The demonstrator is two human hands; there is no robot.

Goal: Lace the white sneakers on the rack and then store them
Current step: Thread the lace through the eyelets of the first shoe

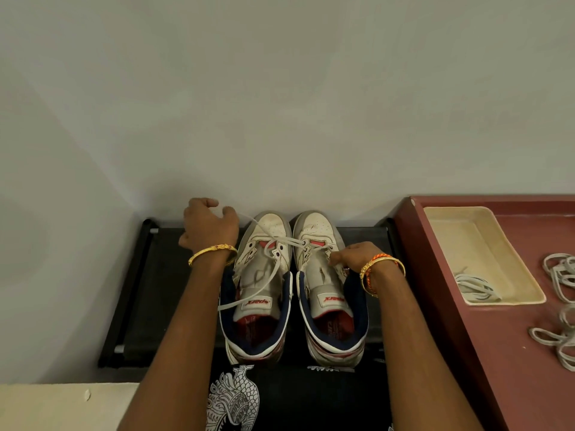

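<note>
White lace (270, 241) crosses only the lowest eyelets of the left sneaker (258, 284), left hand (209, 223) fingers pinching one end, right hand (351, 256) fingers curled at the unlaced right sneaker (329, 284); storing remains.

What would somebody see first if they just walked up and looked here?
Probably the two white sneakers side by side on the black rack against the wall, toes pointing at it. Next, the left hand pulling a white lace out to the side while the right hand pinches at the right shoe's eyelets. To the right, a cream tray on a red surface holds another lace, with more loose laces beside it.
</note>
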